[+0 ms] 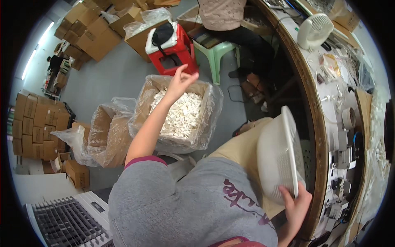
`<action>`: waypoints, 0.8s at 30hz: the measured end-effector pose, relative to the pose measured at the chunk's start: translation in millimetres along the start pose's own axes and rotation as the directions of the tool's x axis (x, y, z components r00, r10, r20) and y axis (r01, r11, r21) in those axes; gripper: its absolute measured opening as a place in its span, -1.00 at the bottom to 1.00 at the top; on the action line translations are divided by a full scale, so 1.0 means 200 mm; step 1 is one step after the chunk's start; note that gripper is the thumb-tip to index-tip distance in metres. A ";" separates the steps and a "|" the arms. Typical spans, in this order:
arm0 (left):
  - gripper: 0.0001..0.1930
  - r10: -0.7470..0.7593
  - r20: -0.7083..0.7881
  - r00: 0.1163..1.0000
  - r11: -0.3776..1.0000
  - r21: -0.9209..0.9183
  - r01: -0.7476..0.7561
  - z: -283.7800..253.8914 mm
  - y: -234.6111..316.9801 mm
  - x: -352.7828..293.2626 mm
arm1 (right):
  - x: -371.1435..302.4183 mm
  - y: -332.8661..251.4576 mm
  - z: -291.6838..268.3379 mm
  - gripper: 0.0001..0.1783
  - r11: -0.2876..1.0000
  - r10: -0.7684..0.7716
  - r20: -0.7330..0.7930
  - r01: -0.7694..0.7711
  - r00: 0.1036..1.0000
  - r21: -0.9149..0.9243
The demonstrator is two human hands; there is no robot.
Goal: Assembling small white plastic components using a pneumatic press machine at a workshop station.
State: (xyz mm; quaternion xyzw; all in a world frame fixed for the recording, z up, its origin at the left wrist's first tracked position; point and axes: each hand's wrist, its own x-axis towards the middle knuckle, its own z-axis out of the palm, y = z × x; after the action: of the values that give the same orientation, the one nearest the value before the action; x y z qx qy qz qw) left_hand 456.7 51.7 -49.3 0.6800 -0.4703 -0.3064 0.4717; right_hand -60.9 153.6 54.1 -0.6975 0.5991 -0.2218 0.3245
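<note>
My left arm reaches out over a cardboard box (207, 92) lined with clear plastic. Heaped in it are small white plastic parts (185, 115), their exact kind too small to tell. Above the far side of the heap, my left hand (181, 83) has its fingers apart and nothing visible in them. A white perforated plastic basket (275, 154) is tipped on its side against my lap, by the workbench edge. At its near end my right hand (297, 206) grips the rim, thumb on one side. The basket's inside is mostly turned away from view.
Left of the parts box stands another plastic-lined carton (103, 133). A red stool (181, 45) and a green stool (217, 51) are beyond, with a seated person (224, 16). The wooden-edged workbench (314, 123) on the right carries a white fan (314, 31) and metal fixtures. Cartons (37, 119) are stacked far left.
</note>
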 end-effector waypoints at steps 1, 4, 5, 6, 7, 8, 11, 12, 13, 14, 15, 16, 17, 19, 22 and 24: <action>-0.03 -0.001 0.022 1.000 0.994 0.111 -0.002 0.02 -0.13 -0.04 | 0.00 0.05 0.08 -0.67 0.999 0.026 -0.111 -0.030 0.993 -0.031; 0.02 -0.136 -0.010 0.991 0.929 0.346 0.131 -0.04 -0.52 -0.21 | 0.03 0.32 0.27 -0.65 0.968 0.059 -0.239 -0.114 0.969 -0.224; 0.04 -0.203 -0.057 0.978 0.894 0.396 0.208 -0.08 -0.65 -0.26 | 0.04 0.43 0.33 -0.64 0.935 0.041 -0.261 -0.130 0.964 -0.331; 0.06 -0.221 -0.190 0.957 0.833 0.474 0.286 -0.18 -0.81 -0.34 | 0.07 0.54 0.38 -0.63 0.901 0.017 -0.263 -0.129 0.965 -0.414; 0.08 -0.221 -0.306 0.926 0.768 0.531 0.359 -0.25 -0.96 -0.41 | 0.08 0.64 0.44 -0.60 0.871 0.033 -0.270 -0.160 0.962 -0.464; 0.10 -0.307 -0.358 0.882 0.764 0.460 0.452 -0.28 -1.03 -0.45 | 0.08 0.74 0.51 -0.62 0.828 -0.002 -0.332 -0.184 0.943 -0.529; 0.10 -0.390 -0.568 0.724 0.512 0.520 0.684 -0.31 -1.13 -0.59 | 0.09 1.00 0.68 -0.69 0.742 0.003 -0.370 -0.250 0.929 -0.622; 0.14 -0.434 -0.568 0.699 0.525 0.471 0.709 -0.32 -1.14 -0.62 | 0.10 1.06 0.73 -0.71 0.725 0.031 -0.358 -0.268 0.933 -0.634; 0.17 -0.397 -0.554 0.732 0.504 0.535 0.678 -0.34 -1.14 -0.64 | 0.10 1.11 0.77 -0.71 0.738 -0.004 -0.312 -0.208 0.950 -0.642; 0.19 -0.360 -0.534 0.765 0.480 0.597 0.642 -0.34 -1.14 -0.64 | 0.10 1.16 0.81 -0.71 0.748 -0.038 -0.268 -0.150 0.963 -0.646; 0.21 -0.329 -0.503 0.799 0.453 0.658 0.601 -0.33 -1.16 -0.63 | 0.09 1.19 0.83 -0.71 0.753 -0.067 -0.222 -0.097 0.973 -0.651; 0.31 -0.380 -0.437 0.815 0.448 0.684 0.576 -0.35 -1.17 -0.59 | 0.11 1.21 0.84 -0.67 0.758 0.067 -0.201 -0.181 0.977 -0.627; 0.34 -0.398 -0.426 0.813 0.413 0.708 0.573 -0.30 -1.15 -0.55 | 0.12 1.21 0.84 -0.65 0.753 0.057 -0.188 -0.166 0.980 -0.637; 0.40 -0.427 -0.406 0.808 0.340 0.756 0.560 -0.18 -1.09 -0.44 | 0.14 1.18 0.82 -0.61 0.747 0.036 -0.165 -0.136 0.986 -0.651; 0.49 -0.646 -0.530 0.549 0.462 0.301 0.834 -0.16 -1.34 -0.33 | 0.14 1.19 0.83 -0.57 0.776 0.059 -0.173 -0.154 0.983 -0.612; 0.48 -0.664 -0.484 0.569 0.376 0.442 0.814 -0.06 -1.32 -0.27 | 0.15 1.19 0.83 -0.56 0.781 0.132 -0.176 -0.211 0.976 -0.588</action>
State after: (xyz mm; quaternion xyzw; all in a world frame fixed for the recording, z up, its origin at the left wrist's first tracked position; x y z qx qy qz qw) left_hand 539.0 135.8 -292.4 0.9612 -0.1285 -0.2313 0.0778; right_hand -103.7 137.8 -234.5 -0.6916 0.7185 -0.0321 0.0663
